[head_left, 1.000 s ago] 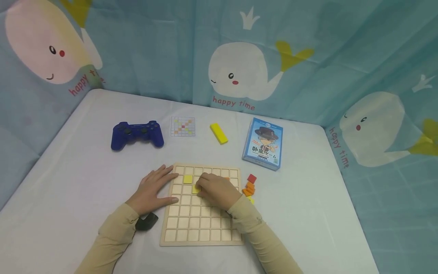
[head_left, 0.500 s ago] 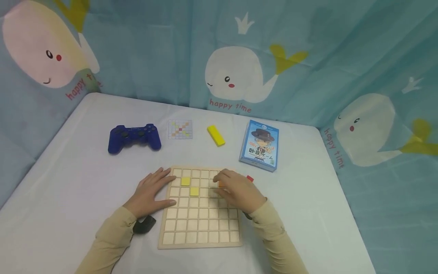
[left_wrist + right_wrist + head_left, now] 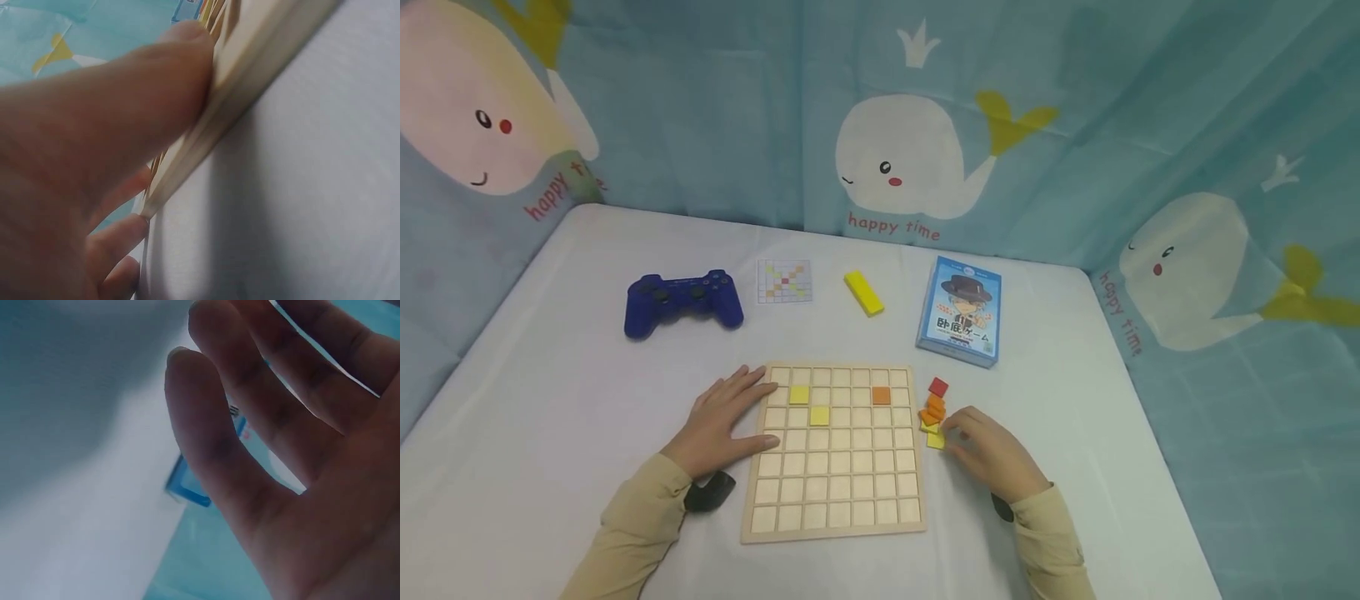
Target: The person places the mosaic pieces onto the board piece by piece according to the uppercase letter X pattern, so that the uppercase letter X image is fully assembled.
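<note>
Across white cloth [image 3: 1112,417], left hand [image 3: 718,425] (fingers splayed) touches a gridded board [image 3: 839,462]; right hand [image 3: 996,458], loosely parted, meets yellow tiles [image 3: 935,442].

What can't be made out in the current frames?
Orange tiles, head view: overlap hides their count.
Pattern card, head view: printed squares too small to count.
Board, left wrist view: squares mostly lost to the left hand and steep angle.
Box, right wrist view: mostly behind the right hand.

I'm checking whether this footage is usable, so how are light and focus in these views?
Head view: fairly even light, wooden board distinct; left wrist view: soft focus, dark shadow band on white tabletop; right wrist view: dim, broad shadow upper left, blue box blurred.
</note>
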Motion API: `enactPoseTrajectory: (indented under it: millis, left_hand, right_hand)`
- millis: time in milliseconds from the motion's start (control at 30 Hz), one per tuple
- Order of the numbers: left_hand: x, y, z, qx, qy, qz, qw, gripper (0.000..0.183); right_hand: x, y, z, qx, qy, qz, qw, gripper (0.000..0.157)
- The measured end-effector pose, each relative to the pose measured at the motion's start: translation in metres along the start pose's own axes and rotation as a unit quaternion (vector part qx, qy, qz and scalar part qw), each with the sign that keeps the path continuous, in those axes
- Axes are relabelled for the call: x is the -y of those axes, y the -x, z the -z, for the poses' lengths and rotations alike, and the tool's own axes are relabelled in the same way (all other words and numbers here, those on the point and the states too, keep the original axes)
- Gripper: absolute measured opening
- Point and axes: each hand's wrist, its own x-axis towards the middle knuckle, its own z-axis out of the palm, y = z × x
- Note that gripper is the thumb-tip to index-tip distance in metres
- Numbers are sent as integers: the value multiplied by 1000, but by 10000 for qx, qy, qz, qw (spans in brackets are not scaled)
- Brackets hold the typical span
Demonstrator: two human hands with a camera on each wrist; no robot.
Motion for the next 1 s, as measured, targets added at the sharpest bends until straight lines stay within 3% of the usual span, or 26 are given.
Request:
enactPoseTrajectory:
  millis: [233, 600, 867, 1000]
  left_hand:
    - [1, -1, 1, -68, 8, -15, 10000, 74]
    - [1, 1, -1, -60, -20, 6, 10000, 75]
    - [2, 0, -1, -45, -9, -10, 10000, 74]
    - [2, 0, -1, -53, -7, -30, 10000, 74]
  right_hand:
    - [0, 0, -7, -81, -133, 220, 9996, 30]
    - [4, 2, -11, 69, 110, -191, 9997, 30]
    - [8, 14, -6, 49, 274, -73, 9996, 33]
    - [12, 13, 0, 28, 262, 194, 9995, 36]
